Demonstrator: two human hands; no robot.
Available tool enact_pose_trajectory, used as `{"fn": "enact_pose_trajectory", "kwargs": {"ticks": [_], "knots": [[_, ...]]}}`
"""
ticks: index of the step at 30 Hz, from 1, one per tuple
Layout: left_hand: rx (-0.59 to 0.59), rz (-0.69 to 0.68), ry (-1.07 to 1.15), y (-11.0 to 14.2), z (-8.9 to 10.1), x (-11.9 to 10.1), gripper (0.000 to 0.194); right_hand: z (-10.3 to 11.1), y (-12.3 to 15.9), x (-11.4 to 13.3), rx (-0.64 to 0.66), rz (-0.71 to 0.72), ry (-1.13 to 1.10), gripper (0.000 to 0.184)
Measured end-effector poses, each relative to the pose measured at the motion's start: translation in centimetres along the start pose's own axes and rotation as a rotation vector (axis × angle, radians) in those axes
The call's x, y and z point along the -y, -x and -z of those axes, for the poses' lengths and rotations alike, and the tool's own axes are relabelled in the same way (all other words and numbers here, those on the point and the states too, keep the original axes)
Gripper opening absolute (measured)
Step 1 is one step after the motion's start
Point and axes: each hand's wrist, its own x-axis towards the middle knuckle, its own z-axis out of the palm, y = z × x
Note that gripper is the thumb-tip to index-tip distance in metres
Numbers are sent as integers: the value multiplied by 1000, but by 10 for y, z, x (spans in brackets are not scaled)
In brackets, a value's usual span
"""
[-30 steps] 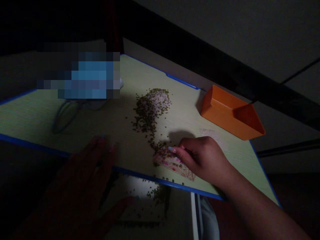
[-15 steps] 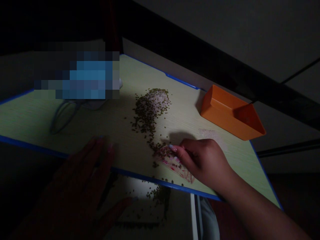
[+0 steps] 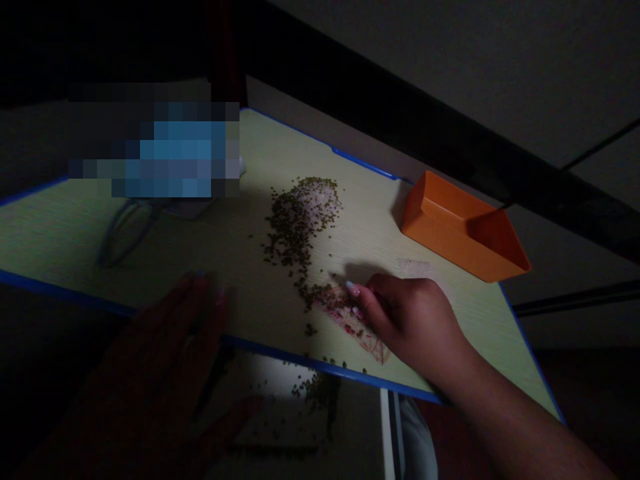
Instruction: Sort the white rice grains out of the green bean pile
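Observation:
My right hand (image 3: pixel 415 313) is closed over the table, fingers curled and thumb pressed to the index finger. What it holds, if anything, is hidden. Under its thumb side lies a pinkish, flower-patterned patch (image 3: pixel 367 343); I cannot tell if it is a thin sheet or a print. Small dark green beans (image 3: pixel 310 293) lie on its left end. They trail back to a heap of green beans mixed with pale grains (image 3: pixel 315 203). In shadow at the front left edge, my left hand (image 3: pixel 165 340) is open, fingers stretched out, with nothing visible in it.
An orange rectangular bin (image 3: pixel 450 247) stands at the table's right rear. A blurred-out blue object (image 3: pixel 180 153) with a cord loop (image 3: pixel 120 233) is at the left. Below the blue-edged table (image 3: pixel 500 353), a pale drawer-like surface (image 3: pixel 280 380) bears scattered beans.
My right hand has shifted slightly to the right, and its thumb tip sits a little higher over the patch. My left hand and the heap look unchanged.

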Motion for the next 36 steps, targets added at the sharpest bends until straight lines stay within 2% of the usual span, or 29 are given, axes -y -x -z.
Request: {"fn": "enact_pose_trajectory", "kwargs": {"ticks": [16, 24, 30, 36], "knots": [[-7, 10, 26, 2, -1, 1, 82, -3, -11, 2, -15, -28, 14, 37], [-19, -96, -21, 3, 1, 7, 85, -1, -13, 5, -15, 27, 8, 38], [-26, -33, 14, 3, 4, 3, 82, 1, -13, 4, 5, 48, -20, 39], [-21, -67, -20, 4, 2, 7, 82, 4, -11, 3, 19, 94, -55, 40]]}}
